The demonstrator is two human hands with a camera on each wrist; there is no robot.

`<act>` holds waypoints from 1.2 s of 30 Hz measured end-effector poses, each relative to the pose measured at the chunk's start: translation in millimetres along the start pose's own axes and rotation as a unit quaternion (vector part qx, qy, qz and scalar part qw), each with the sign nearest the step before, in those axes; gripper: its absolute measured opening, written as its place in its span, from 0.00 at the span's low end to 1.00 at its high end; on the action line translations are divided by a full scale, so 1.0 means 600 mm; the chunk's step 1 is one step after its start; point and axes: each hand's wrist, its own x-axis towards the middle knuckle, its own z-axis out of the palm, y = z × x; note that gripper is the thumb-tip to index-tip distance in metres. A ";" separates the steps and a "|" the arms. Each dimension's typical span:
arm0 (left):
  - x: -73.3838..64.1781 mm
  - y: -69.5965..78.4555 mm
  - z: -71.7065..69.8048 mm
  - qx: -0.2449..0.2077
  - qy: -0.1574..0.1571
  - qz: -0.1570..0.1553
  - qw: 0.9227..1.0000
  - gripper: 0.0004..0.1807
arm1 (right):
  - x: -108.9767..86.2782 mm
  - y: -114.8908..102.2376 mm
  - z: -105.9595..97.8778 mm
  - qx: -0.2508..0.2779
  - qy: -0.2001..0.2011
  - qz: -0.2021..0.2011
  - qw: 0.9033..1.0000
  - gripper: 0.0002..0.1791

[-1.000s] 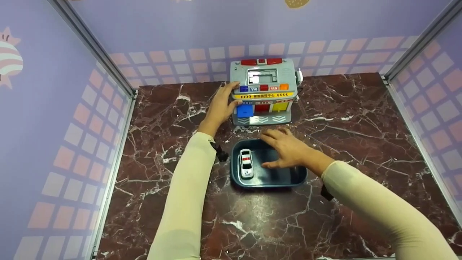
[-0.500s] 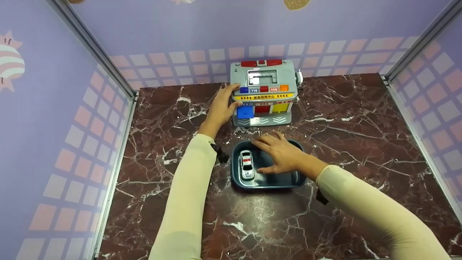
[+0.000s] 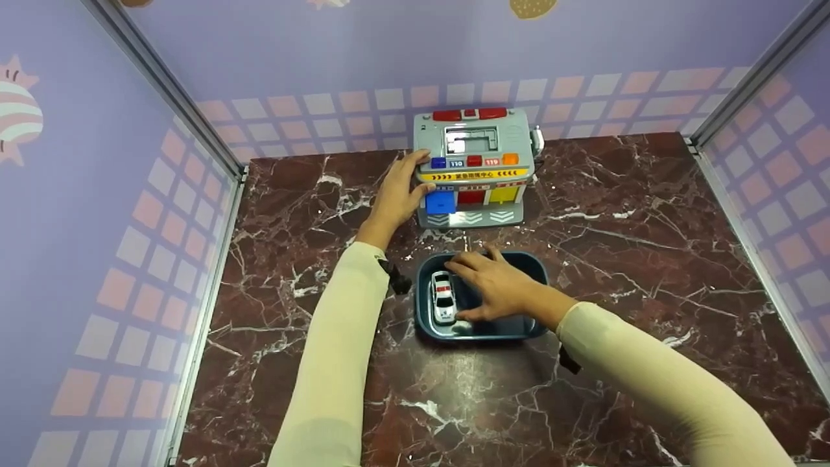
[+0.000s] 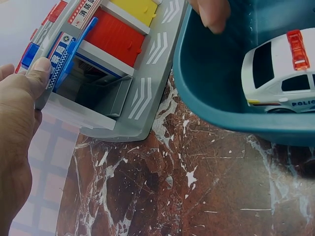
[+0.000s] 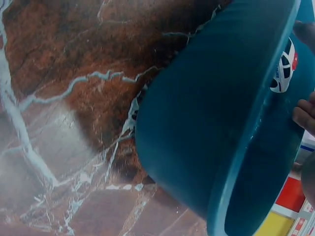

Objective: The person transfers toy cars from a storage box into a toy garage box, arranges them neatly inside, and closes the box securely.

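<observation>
A white toy police car [image 3: 443, 298] with a red light bar lies along the left side of a dark teal basin [image 3: 542, 266]. Over the basin, my right hand [image 3: 496, 285] is spread, thumb near the car's front end and fingers by its rear; no grasp on it shows. My left hand [image 3: 395, 198] grips the left edge of a grey toy garage [image 3: 519, 133], its thumb on the front in the left wrist view. There, the garage's blue door [image 4: 74, 54] is raised above a dark bay, while the red door [image 4: 115, 37] and yellow door [image 4: 138, 10] are down.
Everything stands on a dark red marbled tabletop [image 3: 622, 272]. The garage is close to the purple back wall [image 3: 363, 52], and the basin sits in front of it. Metal-edged side walls bound the table; a white handle [image 3: 537, 139] juts from the garage's right side.
My right hand has moved left and slightly down over the basin, closer to the police car. The left hand keeps its grip on the garage; the car stays put.
</observation>
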 end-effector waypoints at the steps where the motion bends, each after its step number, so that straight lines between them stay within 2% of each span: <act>1: 0.000 0.000 0.000 -0.001 0.001 0.000 1.000 0.40 | 0.001 -0.001 0.002 -0.003 -0.003 0.002 1.000 0.57; 12: 0.001 0.003 -0.002 -0.004 0.008 0.010 1.000 0.41 | 0.014 -0.015 0.019 -0.034 -0.007 0.008 0.999 0.64; 19: 0.000 0.003 -0.004 0.010 0.002 0.013 1.000 0.38 | 0.018 -0.021 0.031 -0.059 0.008 0.008 0.998 0.64; 29: 0.001 0.000 -0.002 0.006 -0.001 0.012 1.000 0.38 | 0.021 -0.028 0.044 -0.084 -0.002 0.025 0.996 0.65; 36: 0.001 -0.002 0.000 0.004 0.002 0.011 1.000 0.40 | 0.023 -0.030 0.048 -0.105 0.002 0.016 0.994 0.64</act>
